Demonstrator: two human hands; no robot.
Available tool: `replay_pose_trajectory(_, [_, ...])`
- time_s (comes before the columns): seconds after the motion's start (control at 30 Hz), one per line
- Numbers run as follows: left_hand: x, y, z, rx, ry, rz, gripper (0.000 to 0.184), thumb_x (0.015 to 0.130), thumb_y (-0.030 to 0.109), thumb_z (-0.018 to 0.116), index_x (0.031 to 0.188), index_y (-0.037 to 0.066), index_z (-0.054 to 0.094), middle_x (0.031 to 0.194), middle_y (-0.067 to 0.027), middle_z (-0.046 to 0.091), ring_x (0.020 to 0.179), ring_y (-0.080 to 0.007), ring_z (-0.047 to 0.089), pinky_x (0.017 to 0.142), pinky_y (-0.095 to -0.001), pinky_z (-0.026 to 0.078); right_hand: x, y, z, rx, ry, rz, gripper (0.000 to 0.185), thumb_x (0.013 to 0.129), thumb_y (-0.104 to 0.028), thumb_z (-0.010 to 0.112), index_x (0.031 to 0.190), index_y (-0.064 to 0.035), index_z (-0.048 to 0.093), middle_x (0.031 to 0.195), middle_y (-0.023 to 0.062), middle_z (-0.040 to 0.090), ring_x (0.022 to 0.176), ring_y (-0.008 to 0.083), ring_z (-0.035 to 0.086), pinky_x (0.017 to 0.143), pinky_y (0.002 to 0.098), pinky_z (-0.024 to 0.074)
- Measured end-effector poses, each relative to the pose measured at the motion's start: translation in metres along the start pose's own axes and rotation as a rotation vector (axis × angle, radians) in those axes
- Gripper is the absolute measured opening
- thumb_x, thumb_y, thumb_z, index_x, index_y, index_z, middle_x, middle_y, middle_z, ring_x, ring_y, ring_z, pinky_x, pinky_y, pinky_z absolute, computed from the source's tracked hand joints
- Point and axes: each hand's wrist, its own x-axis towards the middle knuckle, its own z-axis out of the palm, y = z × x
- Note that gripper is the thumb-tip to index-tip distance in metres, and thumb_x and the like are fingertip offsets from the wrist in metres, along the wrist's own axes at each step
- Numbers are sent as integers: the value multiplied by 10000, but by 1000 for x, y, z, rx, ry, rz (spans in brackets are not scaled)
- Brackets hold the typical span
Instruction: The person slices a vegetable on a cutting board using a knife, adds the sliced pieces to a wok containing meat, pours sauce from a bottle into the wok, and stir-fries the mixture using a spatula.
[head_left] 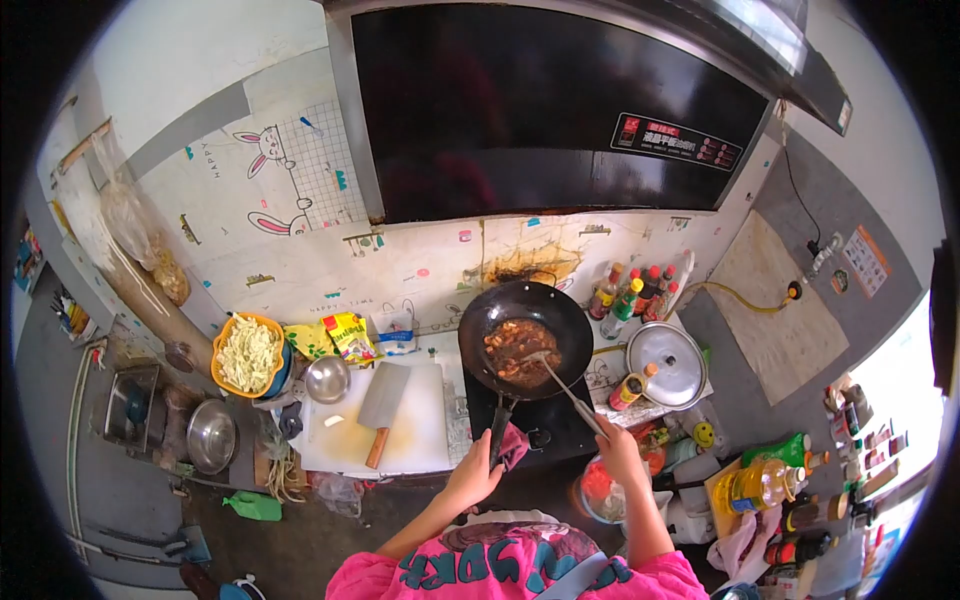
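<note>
A black wok (477, 330) sits on the stove (560, 430), with dark reddish-brown sauce and small chunks of food (515, 345) in it. My left hand (477, 474) is closed round the end of the wok's long handle (501, 425). A dark red cloth (515, 446) lies against the handle. My right hand (620, 455) grips a metal spatula (574, 398), whose blade rests in the food.
Left of the stove, a cleaver (384, 395) lies on a white cutting board (425, 425). Nearby are a metal bowl (328, 380) and an orange basket (219, 365) of pale sliced vegetable. On the right are sauce bottles (622, 308) and a pot lid (665, 362). A range hood (550, 110) overhangs.
</note>
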Motion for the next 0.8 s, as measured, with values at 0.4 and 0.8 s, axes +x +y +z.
replay_pose_trajectory(0.4, [-5,7,-7,47,-19,18,709,801,158,634,1342,-97,253,1250,-289,406,1081,-443,494,902,-425,447,19,9,92,83,13,-53,532,865,-35,480,1374,-22,329,1087,274,527,1013,428,522,880,427,431])
replay_pose_trajectory(0.8, [4,3,-2,-89,-17,-20,783,800,159,640,1373,-104,174,1290,-344,369,1188,-462,410,1005,-429,368,20,-38,60,-178,-368,67,748,805,-224,658,1395,5,259,1218,287,482,1064,447,524,893,431,453])
